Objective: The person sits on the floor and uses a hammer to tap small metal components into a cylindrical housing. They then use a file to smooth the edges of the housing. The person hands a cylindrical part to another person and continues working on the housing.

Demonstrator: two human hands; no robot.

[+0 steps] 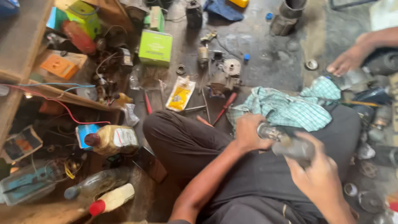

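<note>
I sit cross-legged on the floor in dark trousers. My left hand [248,132] and my right hand [317,172] both grip a blurred grey metal cylindrical part [286,143] over my lap. A green-and-white checked cloth [286,108] lies across my right knee, just beyond the part. Motion blur hides the part's details.
A metal motor assembly [224,76], a red-handled screwdriver [226,107], a yellow packet [180,94] and a green box [155,47] lie on the floor ahead. Oil bottles [112,139] stand at left by a cluttered wooden shelf [25,45]. Another person's foot [348,60] rests at upper right.
</note>
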